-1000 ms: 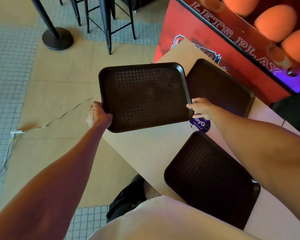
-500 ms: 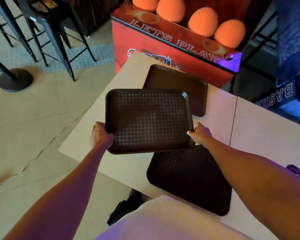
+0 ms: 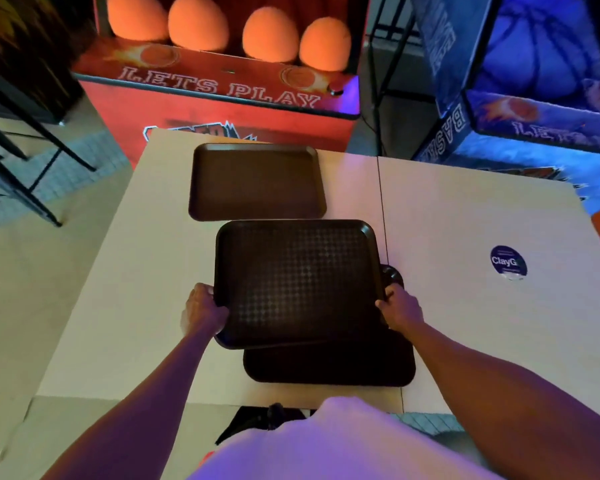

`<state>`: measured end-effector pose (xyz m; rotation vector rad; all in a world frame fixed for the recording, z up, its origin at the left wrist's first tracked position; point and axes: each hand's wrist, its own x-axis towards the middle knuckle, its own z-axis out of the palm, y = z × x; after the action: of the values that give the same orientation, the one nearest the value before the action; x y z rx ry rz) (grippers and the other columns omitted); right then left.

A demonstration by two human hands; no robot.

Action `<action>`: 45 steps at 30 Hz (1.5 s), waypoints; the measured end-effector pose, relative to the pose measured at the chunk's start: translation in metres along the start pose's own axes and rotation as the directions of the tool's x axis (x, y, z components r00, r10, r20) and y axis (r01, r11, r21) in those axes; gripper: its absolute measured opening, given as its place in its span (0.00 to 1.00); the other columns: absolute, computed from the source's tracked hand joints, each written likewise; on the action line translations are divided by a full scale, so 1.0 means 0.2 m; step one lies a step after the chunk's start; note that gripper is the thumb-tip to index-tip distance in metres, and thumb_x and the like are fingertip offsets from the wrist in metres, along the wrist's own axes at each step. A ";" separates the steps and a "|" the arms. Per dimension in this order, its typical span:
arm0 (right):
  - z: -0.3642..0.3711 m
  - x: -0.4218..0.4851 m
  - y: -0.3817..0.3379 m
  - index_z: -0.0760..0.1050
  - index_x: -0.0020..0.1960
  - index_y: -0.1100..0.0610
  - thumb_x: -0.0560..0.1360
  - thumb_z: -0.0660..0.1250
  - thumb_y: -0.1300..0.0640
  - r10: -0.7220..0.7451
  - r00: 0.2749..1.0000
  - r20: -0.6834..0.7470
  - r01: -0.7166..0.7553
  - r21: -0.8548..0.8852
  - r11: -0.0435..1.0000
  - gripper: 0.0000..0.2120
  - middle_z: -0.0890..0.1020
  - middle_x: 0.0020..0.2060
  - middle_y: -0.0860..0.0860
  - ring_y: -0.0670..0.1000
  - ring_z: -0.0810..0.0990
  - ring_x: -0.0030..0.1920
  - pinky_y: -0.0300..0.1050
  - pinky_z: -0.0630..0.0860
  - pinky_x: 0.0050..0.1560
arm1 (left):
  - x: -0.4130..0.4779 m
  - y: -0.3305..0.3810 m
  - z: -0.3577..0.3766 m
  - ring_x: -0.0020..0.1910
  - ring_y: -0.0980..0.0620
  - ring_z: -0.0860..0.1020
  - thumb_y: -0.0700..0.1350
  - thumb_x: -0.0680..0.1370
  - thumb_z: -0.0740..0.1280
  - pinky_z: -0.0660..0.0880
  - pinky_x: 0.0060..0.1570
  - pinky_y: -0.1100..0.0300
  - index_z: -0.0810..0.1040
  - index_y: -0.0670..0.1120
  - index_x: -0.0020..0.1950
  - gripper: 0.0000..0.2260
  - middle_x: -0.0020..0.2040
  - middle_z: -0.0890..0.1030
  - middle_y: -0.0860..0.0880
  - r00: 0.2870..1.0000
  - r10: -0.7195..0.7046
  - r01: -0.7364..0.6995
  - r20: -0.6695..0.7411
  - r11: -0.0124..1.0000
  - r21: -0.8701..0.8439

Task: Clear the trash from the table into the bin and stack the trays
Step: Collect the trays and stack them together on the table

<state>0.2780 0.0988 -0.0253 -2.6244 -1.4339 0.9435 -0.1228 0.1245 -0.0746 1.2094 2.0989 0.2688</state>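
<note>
The left hand [image 3: 205, 313] grips the left short edge of the held tray [image 3: 297, 282], with the fingers curled under the rim. The right hand [image 3: 400, 308] grips the right short edge in the same way. The held tray is empty and its long axis runs from left to right, between the two hands.

Directly below it the near tray [image 3: 326, 370] lies flat on the table [image 3: 118, 289], with its long axis also left to right. It is not fully covered: it shows toward the person and to the right, with one corner just beside the right hand. So I judge that the held tray must go a little right and toward the body before it is lowered, and the right hand is the nearer one to the exposed side. I cannot tell if the two trays already touch.

The far tray [image 3: 257, 181] lies apart, further from the person.

Half a second ago the held tray overlapped the far tray and covered only the far end of the near tray; now it is clear of the far tray.
</note>
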 end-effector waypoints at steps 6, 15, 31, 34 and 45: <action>-0.03 -0.02 0.23 0.70 0.68 0.56 0.82 0.67 0.53 0.047 0.999 -0.011 -0.047 -0.002 0.999 0.17 0.83 0.57 0.57 0.58 0.84 0.55 0.55 0.83 0.58 | -0.07 0.11 0.13 0.54 0.41 0.81 0.40 0.70 0.69 0.76 0.45 0.51 0.74 0.49 0.58 0.17 0.56 0.80 0.47 0.998 0.046 -0.050 0.050 0.995 0.085; 0.00 -0.05 0.49 0.71 0.65 0.57 0.81 0.67 0.52 0.071 0.997 0.023 -0.071 -0.006 0.997 0.16 0.84 0.58 0.58 0.61 0.83 0.58 0.51 0.80 0.59 | -0.17 0.19 0.24 0.54 0.42 0.81 0.39 0.70 0.69 0.79 0.50 0.48 0.74 0.52 0.56 0.16 0.55 0.82 0.50 0.997 0.023 -0.031 0.079 0.993 0.111; 0.07 -0.09 0.55 0.73 0.65 0.58 0.79 0.72 0.54 0.046 0.996 -0.072 -0.047 -0.009 0.999 0.17 0.82 0.58 0.56 0.58 0.83 0.58 0.52 0.81 0.58 | -0.29 0.12 0.29 0.53 0.44 0.83 0.33 0.70 0.73 0.79 0.49 0.52 0.81 0.51 0.60 0.21 0.54 0.85 0.52 1.000 -0.003 0.001 0.031 0.996 0.084; 0.07 -0.10 0.56 0.71 0.66 0.57 0.78 0.72 0.55 0.056 0.995 -0.083 -0.056 -0.001 0.998 0.19 0.82 0.59 0.56 0.59 0.83 0.59 0.53 0.81 0.58 | -0.31 0.11 0.29 0.52 0.45 0.83 0.33 0.69 0.74 0.80 0.50 0.51 0.82 0.50 0.60 0.22 0.54 0.86 0.51 0.999 0.024 -0.026 0.031 0.997 0.068; 0.12 -0.16 0.56 0.71 0.66 0.57 0.78 0.72 0.55 0.077 0.992 -0.096 -0.085 -0.085 0.993 0.19 0.81 0.60 0.56 0.59 0.82 0.59 0.52 0.80 0.56 | -0.34 0.06 0.29 0.53 0.45 0.84 0.33 0.69 0.77 0.79 0.54 0.51 0.83 0.49 0.62 0.23 0.55 0.86 0.49 0.995 0.078 -0.083 0.056 0.993 0.089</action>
<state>0.3394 0.0029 -0.0599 -2.7690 -1.3898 0.7694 -0.0557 0.0664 -0.0803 1.3428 2.0397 0.1772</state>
